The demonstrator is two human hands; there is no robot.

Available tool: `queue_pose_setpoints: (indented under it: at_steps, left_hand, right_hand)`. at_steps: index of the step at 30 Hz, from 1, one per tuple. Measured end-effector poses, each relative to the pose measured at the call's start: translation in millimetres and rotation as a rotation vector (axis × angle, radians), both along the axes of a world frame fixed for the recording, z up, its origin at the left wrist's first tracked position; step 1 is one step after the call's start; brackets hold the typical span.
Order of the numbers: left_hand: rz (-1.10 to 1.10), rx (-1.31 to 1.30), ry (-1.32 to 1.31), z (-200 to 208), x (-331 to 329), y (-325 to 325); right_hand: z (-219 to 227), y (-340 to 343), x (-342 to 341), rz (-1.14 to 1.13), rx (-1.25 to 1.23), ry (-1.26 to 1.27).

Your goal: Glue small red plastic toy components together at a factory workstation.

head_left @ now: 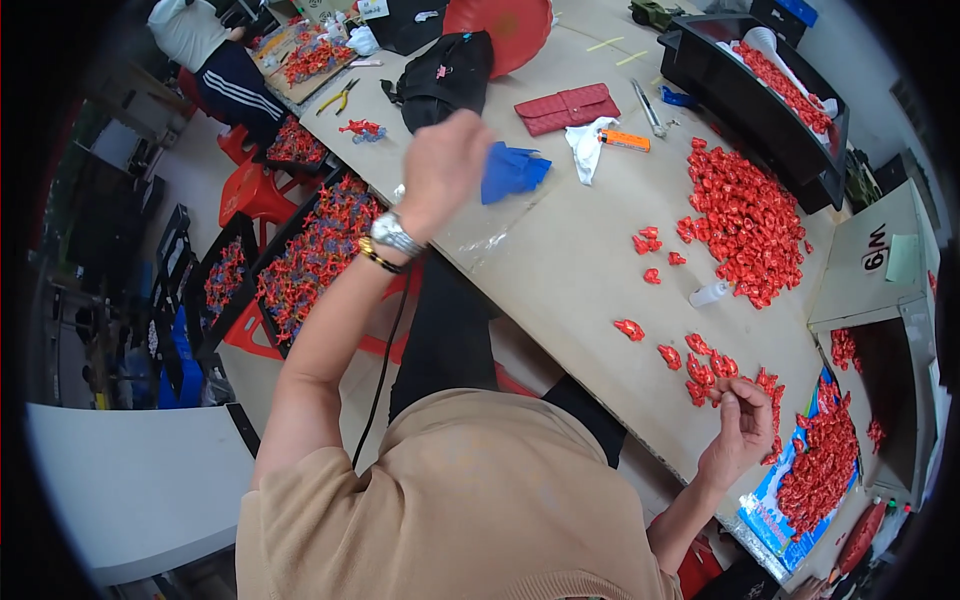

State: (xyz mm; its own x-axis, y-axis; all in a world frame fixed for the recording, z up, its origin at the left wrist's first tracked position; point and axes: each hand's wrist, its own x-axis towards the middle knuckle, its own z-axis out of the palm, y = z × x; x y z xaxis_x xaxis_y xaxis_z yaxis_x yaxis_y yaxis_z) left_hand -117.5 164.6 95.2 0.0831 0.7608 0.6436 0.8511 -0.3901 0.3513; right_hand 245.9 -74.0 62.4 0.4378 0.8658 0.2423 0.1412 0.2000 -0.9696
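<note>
My left hand [447, 168] is raised near the table's left edge, beside a blue cloth [514, 172] and a black bag [447, 80]. It is smeared by motion and looks curled, but what its fingers hold does not show. At the right, my right hand [742, 428] is low over the table, its thumb and fingers drawn together on a small red plastic part [716, 392]. Several like red parts [697, 370] lie loose around its fingertips. To its right, a heap of smaller red pieces [818, 470] rests on a blue printed sheet [765, 510].
A large red pile [745, 225] lies beside a small white bottle [709, 293]. Behind are a black bin [757, 110], red wallet [568, 108] and orange lighter [625, 140]. A grey metal box [868, 285] stands right. Left are filled crates [318, 255], red stools [258, 195] and another person [235, 75].
</note>
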Motion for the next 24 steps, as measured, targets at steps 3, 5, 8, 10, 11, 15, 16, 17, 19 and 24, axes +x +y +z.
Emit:
queue_pose_setpoints:
  at_steps: [3,5,8,10,11,15,16,17,19,24]
  left_hand:
    - [0.171,-0.068,-0.073,-4.7,-50.2,18.4]
    - [0.264,-0.126,-0.124,-17.1,-78.7,33.7]
    - [0.344,-0.282,-0.252,-45.4,-112.0,60.5]
    - [0.354,-0.315,-0.38,-67.3,-130.3,83.2]
    - [0.356,-0.355,-0.495,-74.1,-136.8,91.5]
    - [0.283,-0.122,-0.453,-70.1,-140.8,95.7]
    - [0.27,-0.124,-0.468,-60.5,-135.3,95.7]
    - [0.233,-0.063,-0.361,-51.0,-132.2,93.8]
    - [0.185,0.009,-0.255,-43.1,-124.8,101.0]
    - [-0.039,0.133,-0.146,-58.2,-117.1,114.7]
  right_hand:
    - [14.5,11.5,-26.4,0.064,0.021,0.014]
    - [28.3,20.5,-42.2,0.207,0.007,-0.059]
    - [53.5,39.4,-72.7,0.289,0.034,-0.189]
    - [72.5,54.8,-99.8,0.37,0.03,-0.266]
    - [77.2,67.1,-112.0,0.372,0.033,-0.278]
    - [89.0,136.0,-167.4,0.555,0.079,-0.483]
    - [90.2,157.2,-181.6,0.565,0.043,-0.446]
    - [89.0,180.6,-197.1,0.581,0.008,-0.405]
    - [89.6,231.0,-224.9,0.595,0.093,-0.498]
    - [61.8,354.9,-293.7,0.438,0.066,-0.676]
